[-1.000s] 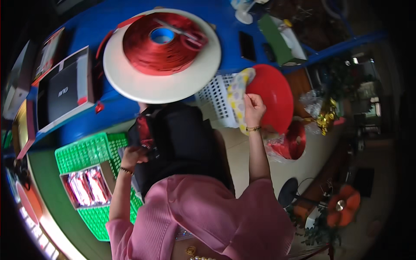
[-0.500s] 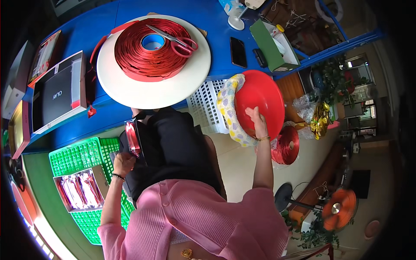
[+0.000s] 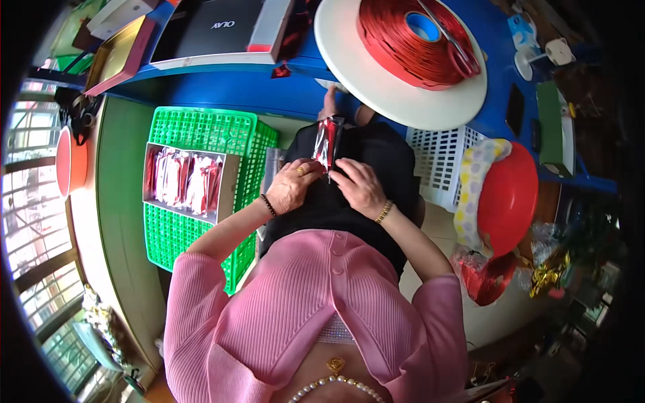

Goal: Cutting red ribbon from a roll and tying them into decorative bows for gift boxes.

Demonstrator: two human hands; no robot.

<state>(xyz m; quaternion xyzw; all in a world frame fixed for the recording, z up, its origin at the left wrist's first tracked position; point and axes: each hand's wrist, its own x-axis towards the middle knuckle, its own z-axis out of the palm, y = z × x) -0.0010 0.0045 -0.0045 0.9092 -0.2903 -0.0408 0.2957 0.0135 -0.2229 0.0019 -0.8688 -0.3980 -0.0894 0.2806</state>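
A slim clear plastic packet with red ribbon inside [image 3: 327, 141] stands up over my lap, between my two hands. My left hand [image 3: 293, 187] is closed on its lower end from the left, fingers bent around the edge. From the other side my right hand [image 3: 361, 189] meets the same lower end, its fingertips bent in against the plastic. The exact pinch of the right fingertips is partly hidden. To the left, an open box [image 3: 230, 185] holds several similar red-and-clear packets [image 3: 185, 178]. It rests on a green plastic crate [image 3: 201, 124].
On the blue table [image 3: 295, 87] a round white board [image 3: 396, 111] carries a large red ribbon roll [image 3: 383, 40] and scissors [image 3: 440, 30]. A black box [image 3: 218, 30] lies at the table's left. Right of my lap are a white basket [image 3: 437, 161] and a red basin [image 3: 514, 195].
My right hand has come from over the red basin to the packet at my left hand. The view has swung left, and the packet now stands over the middle of my lap.
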